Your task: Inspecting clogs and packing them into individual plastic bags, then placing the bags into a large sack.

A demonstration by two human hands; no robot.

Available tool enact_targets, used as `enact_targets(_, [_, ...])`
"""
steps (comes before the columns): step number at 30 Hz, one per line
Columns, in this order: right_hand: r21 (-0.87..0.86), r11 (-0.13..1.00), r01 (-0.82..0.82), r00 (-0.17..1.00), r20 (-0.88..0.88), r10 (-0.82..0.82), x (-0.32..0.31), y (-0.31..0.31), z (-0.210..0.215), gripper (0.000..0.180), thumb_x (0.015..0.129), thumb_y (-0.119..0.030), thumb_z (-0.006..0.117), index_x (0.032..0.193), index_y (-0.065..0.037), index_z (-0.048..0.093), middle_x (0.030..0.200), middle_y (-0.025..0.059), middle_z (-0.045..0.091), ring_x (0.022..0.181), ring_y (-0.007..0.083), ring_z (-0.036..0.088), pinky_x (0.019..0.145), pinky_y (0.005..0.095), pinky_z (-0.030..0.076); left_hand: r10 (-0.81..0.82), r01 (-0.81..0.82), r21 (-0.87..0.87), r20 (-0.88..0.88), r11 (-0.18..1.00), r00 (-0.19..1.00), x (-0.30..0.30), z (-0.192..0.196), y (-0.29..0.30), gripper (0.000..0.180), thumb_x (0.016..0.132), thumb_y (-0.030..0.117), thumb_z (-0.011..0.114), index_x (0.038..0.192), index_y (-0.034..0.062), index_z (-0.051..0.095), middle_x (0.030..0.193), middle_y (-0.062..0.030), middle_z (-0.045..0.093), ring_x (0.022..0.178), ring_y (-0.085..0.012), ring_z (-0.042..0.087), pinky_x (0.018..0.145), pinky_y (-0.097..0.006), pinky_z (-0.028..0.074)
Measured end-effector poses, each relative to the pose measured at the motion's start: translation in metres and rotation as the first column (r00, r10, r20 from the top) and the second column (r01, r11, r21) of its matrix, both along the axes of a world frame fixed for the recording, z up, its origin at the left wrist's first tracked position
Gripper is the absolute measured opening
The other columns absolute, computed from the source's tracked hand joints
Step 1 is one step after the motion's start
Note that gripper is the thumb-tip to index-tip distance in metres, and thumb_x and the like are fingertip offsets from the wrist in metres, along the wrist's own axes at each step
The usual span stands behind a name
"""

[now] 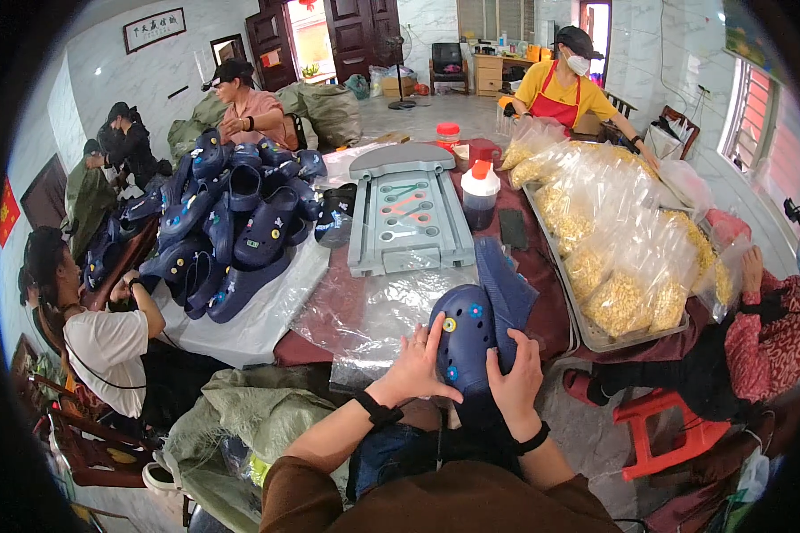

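Observation:
In front of me, at the near table edge, is a navy clog (pixel 471 342) with flower-like charms and a round yellow one on its holed upper. A second navy clog (pixel 505 289) lies against its right side, its textured sole turned outward. My left hand (pixel 418 364) grips the left edge of the charmed clog, index finger near the yellow charm and thumb lower down. My right hand (pixel 516 377) wraps round the lower right side of the pair, its fingertips partly hidden. Beyond the clogs lies clear plastic film (pixel 391 302) on the table.
A grey plastic stand (pixel 413 213) and a dark-filled bottle (pixel 481 195) stand ahead. Navy clogs (pixel 231 222) pile up at left. A metal tray (pixel 587 329) of bagged yellow pieces is at right. A red stool (pixel 667 431) and a woven sack (pixel 249 409) flank me. Several people sit or stand around.

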State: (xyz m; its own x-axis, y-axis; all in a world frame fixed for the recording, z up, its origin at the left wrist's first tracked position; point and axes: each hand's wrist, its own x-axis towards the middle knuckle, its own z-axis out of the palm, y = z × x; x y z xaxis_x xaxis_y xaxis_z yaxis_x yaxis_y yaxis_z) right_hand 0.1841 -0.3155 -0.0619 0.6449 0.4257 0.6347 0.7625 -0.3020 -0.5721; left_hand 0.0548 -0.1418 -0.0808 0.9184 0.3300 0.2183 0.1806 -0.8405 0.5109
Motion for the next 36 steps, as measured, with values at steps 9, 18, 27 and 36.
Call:
enact_targets(9, [-0.042,0.999,0.025,0.998,0.053,-0.023,0.003,0.011,0.015,0.037,0.089,-0.020,0.070,0.121,-0.008,0.057,0.099,0.0147,0.056,0.091,0.0369,0.061,0.073,0.0445,0.051,0.012,-0.011,0.032,-0.018,0.999,1.000,0.006,0.001,0.001,0.162,0.043,0.076,0.086,0.160,0.0066,-0.002,0.155,-0.0442,0.005,0.141,-0.0651,0.016,0.109,-0.071,0.028])
enact_targets(18, [0.086,0.995,-0.058,0.995,-0.076,0.064,0.032,0.007,0.012,0.036,0.089,-0.020,0.072,0.120,-0.006,0.059,0.108,0.0175,0.061,0.100,0.0393,0.061,0.085,0.0439,0.050,0.051,-0.033,-0.221,0.077,0.975,0.996,0.001,-0.010,0.018,0.098,0.078,0.040,0.072,0.154,-0.0008,0.026,0.154,-0.0363,0.021,0.138,-0.0551,0.032,0.114,-0.053,0.034])
enact_targets(27, [0.311,0.944,-0.110,0.949,-0.251,0.193,0.010,-0.004,0.009,0.032,0.094,-0.012,0.068,0.121,0.001,0.058,0.118,0.0150,0.061,0.111,0.0278,0.058,0.100,0.0374,0.043,0.560,-0.092,-0.891,0.197,0.444,0.804,-0.012,-0.033,0.040,0.052,0.102,0.032,0.034,0.123,-0.0080,0.061,0.116,-0.0169,0.070,0.110,-0.0276,0.065,0.100,-0.037,0.046])
enact_targets(36, [0.156,0.926,-0.343,0.926,-0.109,0.361,-0.017,0.025,-0.005,0.074,0.087,-0.011,0.073,0.148,0.007,0.033,0.134,0.0281,0.054,0.120,0.0443,0.056,0.103,0.0442,0.045,0.674,-0.060,-0.989,0.045,0.132,0.737,0.002,-0.048,0.053,0.060,0.108,0.042,0.040,0.143,-0.0068,0.043,0.133,-0.0151,0.060,0.117,-0.0259,0.061,0.101,-0.036,0.049])
